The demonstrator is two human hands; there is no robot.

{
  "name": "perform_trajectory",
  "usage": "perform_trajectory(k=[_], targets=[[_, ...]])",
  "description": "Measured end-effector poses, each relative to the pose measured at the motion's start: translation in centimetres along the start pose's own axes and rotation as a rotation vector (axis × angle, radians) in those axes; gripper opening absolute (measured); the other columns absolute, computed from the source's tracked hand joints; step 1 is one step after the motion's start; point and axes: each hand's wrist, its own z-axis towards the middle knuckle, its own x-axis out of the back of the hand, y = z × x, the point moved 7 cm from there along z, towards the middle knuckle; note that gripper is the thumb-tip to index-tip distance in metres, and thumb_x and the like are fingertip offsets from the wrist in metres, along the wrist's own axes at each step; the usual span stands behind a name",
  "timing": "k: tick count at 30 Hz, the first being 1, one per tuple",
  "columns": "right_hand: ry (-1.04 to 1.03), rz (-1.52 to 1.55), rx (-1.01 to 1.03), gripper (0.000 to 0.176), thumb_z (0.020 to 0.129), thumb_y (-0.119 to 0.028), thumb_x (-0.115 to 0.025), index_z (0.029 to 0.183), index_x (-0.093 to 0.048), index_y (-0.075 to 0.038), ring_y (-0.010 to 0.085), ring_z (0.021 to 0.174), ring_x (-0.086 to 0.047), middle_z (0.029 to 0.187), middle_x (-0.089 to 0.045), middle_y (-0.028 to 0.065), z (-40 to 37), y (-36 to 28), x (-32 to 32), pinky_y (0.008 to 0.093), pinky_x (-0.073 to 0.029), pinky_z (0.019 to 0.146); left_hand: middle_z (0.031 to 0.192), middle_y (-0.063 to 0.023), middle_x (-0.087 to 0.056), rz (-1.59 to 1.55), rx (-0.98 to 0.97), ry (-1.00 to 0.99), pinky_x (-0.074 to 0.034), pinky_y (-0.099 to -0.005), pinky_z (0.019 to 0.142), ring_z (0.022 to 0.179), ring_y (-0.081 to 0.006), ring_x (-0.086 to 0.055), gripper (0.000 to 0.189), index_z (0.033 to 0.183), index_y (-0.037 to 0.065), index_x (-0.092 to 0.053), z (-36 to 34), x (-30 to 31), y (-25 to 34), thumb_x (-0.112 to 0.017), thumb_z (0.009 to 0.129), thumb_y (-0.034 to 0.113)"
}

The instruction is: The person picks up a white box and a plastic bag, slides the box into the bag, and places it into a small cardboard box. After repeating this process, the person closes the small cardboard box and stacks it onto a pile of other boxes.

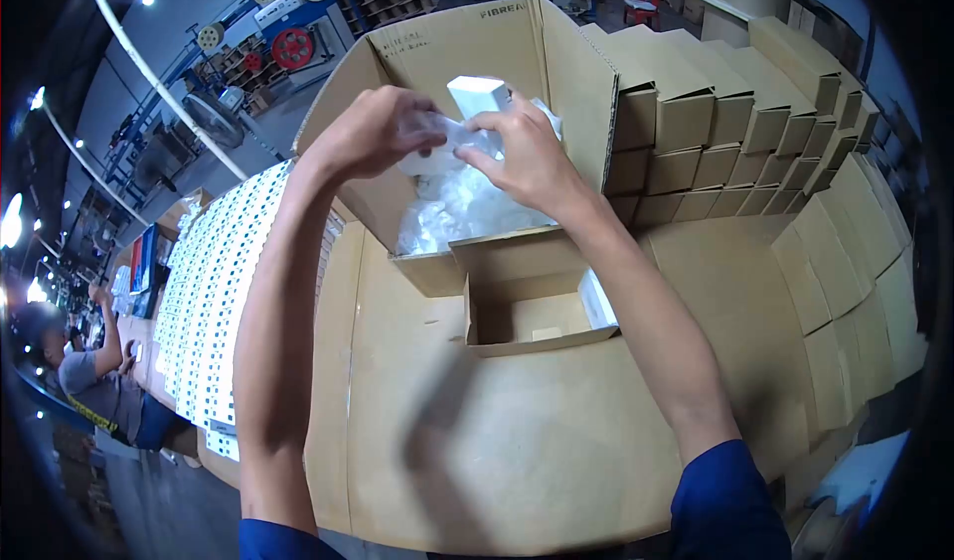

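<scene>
Both hands are raised over a large open carton with crumpled clear plastic bags inside. My left hand has its fingers curled on a piece of translucent plastic that stretches across to the other hand. A small white box stands up from my right hand, whose thumb and forefinger also touch the plastic. Its remaining fingers are partly hidden behind the box. Below my hands, a smaller open cardboard box holds a white box against its right side.
Stacked brown cardboard boxes rise at the right, with more along the right edge. Rows of white boxes cover the left side. A person sits at the far left. A cardboard-covered table lies in front of me.
</scene>
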Motion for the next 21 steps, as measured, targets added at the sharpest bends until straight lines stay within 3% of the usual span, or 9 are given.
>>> perform_trajectory(k=[1,4,5,6,9,12,15,18,21], targets=[[0.109,-0.014,0.059,0.024,0.087,-0.018,-0.077,0.099,-0.075,0.003,0.042,0.115,-0.062,0.115,-0.064,0.0335,-0.4,-1.2,0.7,0.0457,-0.048,0.1,0.095,-0.013,-0.075,-0.071,0.028,-0.005,-0.055,-0.0348,0.081,0.088,-0.0164,-0.072,0.04,0.121,0.001,-0.067,-0.7,0.6,0.5,-0.076,0.091,0.026],[0.143,0.124,-0.176,0.022,0.089,-0.018,-0.075,0.098,-0.076,0.001,0.0376,0.101,-0.064,0.101,-0.066,0.0264,-2.9,-3.3,2.7,0.0438,-0.05,0.09,0.112,-0.0102,-0.071,-0.411,0.005,0.414,-0.055,-0.035,0.084,0.102,-0.0152,-0.068,0.048,0.13,0.003,-0.062,-5.1,2.0,0.8,-0.077,0.092,0.028],[0.22,0.163,-0.239,0.022,0.091,-0.021,-0.074,0.098,-0.076,0.0,0.035,0.089,-0.062,0.09,-0.064,0.0212,-4.3,-3.2,2.7,0.0427,-0.049,0.082,0.122,-0.0094,-0.066,-0.658,0.042,0.438,-0.054,-0.0316,0.086,0.11,-0.0159,-0.063,0.055,0.135,0.001,-0.057,-7.0,0.3,0.7,-0.077,0.093,0.032],[0.282,0.18,-0.252,0.022,0.092,-0.022,-0.073,0.098,-0.075,0.0,0.035,0.088,-0.062,0.088,-0.064,0.0211,-5.8,-4.0,3.0,0.0424,-0.049,0.081,0.111,-0.0136,-0.07,-0.75,0.08,0.472,-0.055,-0.0322,0.09,0.103,-0.0184,-0.066,0.059,0.13,-0.005,-0.057,-9.0,-1.0,1.7,-0.082,0.089,0.028],[0.331,0.2,-0.311,0.024,0.097,-0.023,-0.069,0.098,-0.075,0.0,0.0347,0.085,-0.061,0.086,-0.064,0.0212,-10.9,-6.8,2.9,0.0421,-0.049,0.078,0.099,-0.0035,-0.068,-1.101,0.146,0.428,-0.053,-0.0268,0.083,0.092,-0.0097,-0.063,0.029,0.118,-0.002,-0.063,-14.0,-7.0,4.6,-0.071,0.098,0.018],[0.31,0.168,-0.344,0.027,0.1,-0.024,-0.065,0.099,-0.073,0.001,0.032,0.082,-0.059,0.087,-0.061,0.02,-16.3,-10.4,2.1,0.0402,-0.048,0.075,0.091,-0.0007,-0.063,-1.206,0.061,0.658,-0.047,-0.0239,0.077,0.084,-0.0065,-0.057,0.014,0.1,0.002,-0.059,-18.6,-9.6,6.9,-0.063,0.103,0.015],[0.255,0.292,-0.58,0.032,0.099,-0.03,-0.068,0.099,-0.072,0.002,0.0234,0.086,-0.06,0.088,-0.061,0.0138,-22.3,-11.5,0.3,0.0371,-0.048,0.074,0.087,0.0002,-0.058,-1.079,0.164,0.818,-0.045,-0.0227,0.071,0.08,-0.006,-0.053,0.013,0.102,0.002,-0.054,-23.4,-11.6,8.8,-0.058,0.105,0.014],[0.422,0.495,-0.5,0.038,0.093,-0.033,-0.076,0.1,-0.072,0.004,0.0222,0.088,-0.062,0.092,-0.063,0.0121,-26.3,-13.9,-0.3,0.0355,-0.049,0.076,0.083,0.0031,-0.052,-0.957,0.198,0.832,-0.038,-0.0206,0.062,0.071,-0.0035,-0.044,0.016,0.101,0.005,-0.049,-27.4,-13.7,10.6,-0.054,0.108,0.018],[0.35,0.424,-0.57,0.039,0.088,-0.032,-0.081,0.1,-0.073,0.004,0.0206,0.094,-0.062,0.097,-0.065,0.0124,-29.8,-15.4,-1.5,0.0343,-0.05,0.08,0.08,0.005,-0.048,-0.896,0.206,0.854,-0.034,-0.0208,0.059,0.068,-0.0033,-0.039,0.021,0.095,0.006,-0.049,-30.7,-15.9,11.1,-0.051,0.109,0.021]])
